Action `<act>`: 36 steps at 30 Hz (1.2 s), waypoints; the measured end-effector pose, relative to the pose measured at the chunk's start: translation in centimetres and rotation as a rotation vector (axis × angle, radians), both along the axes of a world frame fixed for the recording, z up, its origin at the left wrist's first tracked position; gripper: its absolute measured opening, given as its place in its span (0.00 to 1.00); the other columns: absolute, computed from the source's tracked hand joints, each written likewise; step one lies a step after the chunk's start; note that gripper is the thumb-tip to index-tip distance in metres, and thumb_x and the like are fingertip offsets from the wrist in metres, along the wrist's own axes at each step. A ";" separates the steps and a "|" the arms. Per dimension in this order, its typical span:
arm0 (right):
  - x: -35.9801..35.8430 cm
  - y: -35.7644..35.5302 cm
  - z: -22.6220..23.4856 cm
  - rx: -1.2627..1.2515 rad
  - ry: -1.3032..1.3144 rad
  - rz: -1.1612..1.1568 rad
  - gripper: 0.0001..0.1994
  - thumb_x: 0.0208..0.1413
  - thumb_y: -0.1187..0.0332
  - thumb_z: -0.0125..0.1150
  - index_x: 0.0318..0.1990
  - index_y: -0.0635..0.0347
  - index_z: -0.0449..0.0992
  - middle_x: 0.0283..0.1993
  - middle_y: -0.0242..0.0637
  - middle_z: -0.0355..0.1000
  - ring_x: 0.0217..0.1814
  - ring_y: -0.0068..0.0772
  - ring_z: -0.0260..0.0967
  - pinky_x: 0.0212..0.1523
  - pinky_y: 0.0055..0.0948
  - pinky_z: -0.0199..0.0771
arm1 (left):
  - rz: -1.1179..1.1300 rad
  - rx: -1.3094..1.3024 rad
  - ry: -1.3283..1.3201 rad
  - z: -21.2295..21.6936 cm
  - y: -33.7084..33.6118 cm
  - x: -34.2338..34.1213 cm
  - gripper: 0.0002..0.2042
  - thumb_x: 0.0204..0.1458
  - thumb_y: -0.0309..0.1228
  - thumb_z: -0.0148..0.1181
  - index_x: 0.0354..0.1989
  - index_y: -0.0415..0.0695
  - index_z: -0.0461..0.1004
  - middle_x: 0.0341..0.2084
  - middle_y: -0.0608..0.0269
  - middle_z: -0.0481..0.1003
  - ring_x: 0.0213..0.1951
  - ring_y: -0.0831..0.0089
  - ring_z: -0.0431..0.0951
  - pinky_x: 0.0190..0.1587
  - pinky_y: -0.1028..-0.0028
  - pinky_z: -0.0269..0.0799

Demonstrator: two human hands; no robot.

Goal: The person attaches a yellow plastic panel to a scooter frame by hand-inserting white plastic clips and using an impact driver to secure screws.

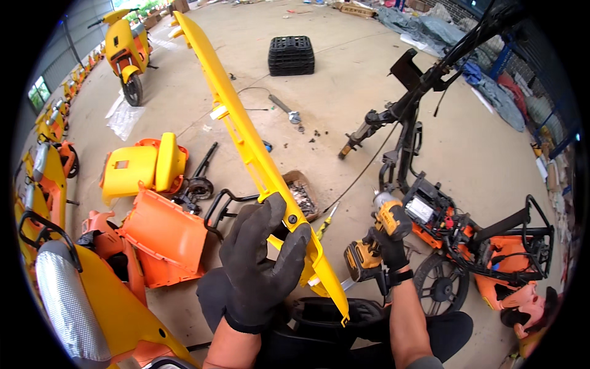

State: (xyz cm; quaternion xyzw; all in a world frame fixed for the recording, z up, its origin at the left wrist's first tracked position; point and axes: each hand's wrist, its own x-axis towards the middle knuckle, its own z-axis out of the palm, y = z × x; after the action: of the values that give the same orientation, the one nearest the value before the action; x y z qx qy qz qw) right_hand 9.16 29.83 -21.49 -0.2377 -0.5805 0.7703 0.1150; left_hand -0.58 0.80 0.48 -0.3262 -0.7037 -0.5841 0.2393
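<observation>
My left hand (261,261), in a dark glove, grips a long yellow plastic body panel (243,129) near its lower end and holds it up at a slant, its far end pointing up and away to the left. My right hand (388,245), also gloved, holds a yellow and black cordless drill (376,237) to the right of the panel, its nose pointing up and clear of the panel. A stripped black scooter frame (412,129) with a wheel and orange parts lies just beyond the drill.
Orange and yellow body panels (153,227) lie on the concrete floor at my left. A small tray of screws (301,197) sits behind the panel. A black crate (291,55) stands farther off. Yellow scooters (126,52) line the left side.
</observation>
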 end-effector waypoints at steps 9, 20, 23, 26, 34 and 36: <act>2.8 -3.5 29.9 1.863 0.081 0.105 0.25 0.37 0.69 0.75 0.49 0.55 0.79 0.41 0.30 0.78 0.39 0.27 0.76 0.42 0.27 0.78 | -0.054 0.034 0.070 0.3 1.0 0.3 0.20 0.45 0.18 0.69 0.48 0.33 0.73 0.31 0.53 0.74 0.27 0.65 0.77 0.31 0.71 0.75; 3.3 -8.1 36.3 2.212 0.078 0.716 0.18 0.44 0.57 0.71 0.45 0.47 0.80 0.39 0.32 0.77 0.37 0.41 0.74 0.36 0.37 0.74 | -0.095 0.036 0.068 0.3 -0.7 1.1 0.20 0.45 0.20 0.68 0.48 0.34 0.73 0.29 0.53 0.73 0.29 0.60 0.76 0.31 0.66 0.73; 6.9 -6.4 36.2 1.851 -0.207 0.672 0.19 0.48 0.57 0.69 0.48 0.49 0.80 0.43 0.33 0.78 0.43 0.42 0.75 0.43 0.36 0.75 | -0.148 0.080 0.064 0.4 0.5 1.3 0.20 0.45 0.20 0.68 0.48 0.34 0.73 0.30 0.53 0.73 0.29 0.60 0.76 0.31 0.66 0.73; 8.1 -3.8 34.3 1.505 -0.238 0.621 0.20 0.50 0.57 0.68 0.51 0.50 0.79 0.48 0.33 0.78 0.48 0.41 0.76 0.50 0.35 0.74 | -0.132 0.037 0.095 0.2 0.0 1.1 0.20 0.45 0.19 0.70 0.49 0.33 0.73 0.31 0.54 0.73 0.28 0.68 0.77 0.31 0.72 0.74; 10.7 5.8 27.9 1.629 -0.174 1.046 0.23 0.53 0.60 0.67 0.58 0.50 0.75 0.57 0.36 0.74 0.59 0.40 0.71 0.62 0.33 0.68 | -0.132 -0.017 0.120 0.2 -0.3 1.4 0.21 0.45 0.19 0.70 0.50 0.33 0.73 0.31 0.54 0.73 0.27 0.71 0.77 0.30 0.75 0.75; 6.6 -7.2 35.9 1.045 -0.558 0.731 0.28 0.50 0.60 0.70 0.60 0.50 0.74 0.58 0.40 0.73 0.60 0.40 0.71 0.64 0.33 0.67 | -0.134 -0.077 0.131 0.3 -0.2 1.7 0.22 0.45 0.19 0.70 0.51 0.33 0.73 0.31 0.54 0.73 0.27 0.71 0.78 0.30 0.75 0.75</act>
State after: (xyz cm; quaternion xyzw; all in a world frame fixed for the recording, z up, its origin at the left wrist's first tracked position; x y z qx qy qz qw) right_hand 15.81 22.61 14.41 -0.1297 -0.9257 0.2894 -0.2062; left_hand 1.07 0.62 0.77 -0.4191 -0.6849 -0.5488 0.2324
